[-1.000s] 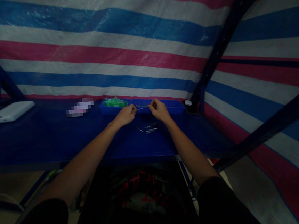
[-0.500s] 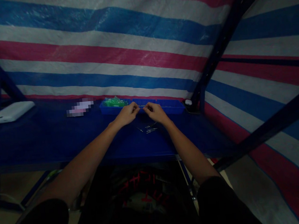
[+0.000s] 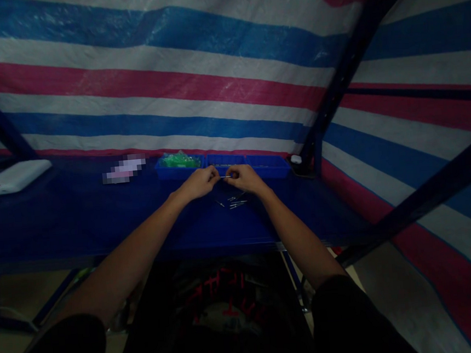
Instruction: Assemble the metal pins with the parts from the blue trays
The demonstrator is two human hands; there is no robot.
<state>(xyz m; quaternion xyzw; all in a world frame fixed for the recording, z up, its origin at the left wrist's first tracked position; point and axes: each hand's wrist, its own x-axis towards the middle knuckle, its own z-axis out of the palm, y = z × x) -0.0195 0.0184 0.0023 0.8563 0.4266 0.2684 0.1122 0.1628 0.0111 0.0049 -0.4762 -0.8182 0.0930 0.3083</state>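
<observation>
Between my two hands runs a thin, shiny metal rod (image 3: pixel 224 177), its exact kind too small to make out. My left hand (image 3: pixel 202 181) pinches the left end of it, and my right hand (image 3: pixel 244 177) pinches the right end. Both hands hover just in front of a low blue tray (image 3: pixel 265 169) with compartments. Several similar thin metal pieces (image 3: pixel 236 203) lie loose on the blue table (image 3: pixel 207 225), below and nearer to me than the hands. Fingertips hide the rod's ends.
Green pieces in clear plastic (image 3: pixel 179 160) fill the tray's left compartment. A white power bank (image 3: pixel 13 176) with a cable lies far left, near a blurred pinkish item (image 3: pixel 124 169). A small white object (image 3: pixel 295 159) sits by the right post. Blue frame bars (image 3: pixel 335 88) and striped sheeting enclose the table.
Both hands have come slightly down and nearer to me, away from the tray. The thin rod between them now shows more clearly. The loose metal pieces lie as before.
</observation>
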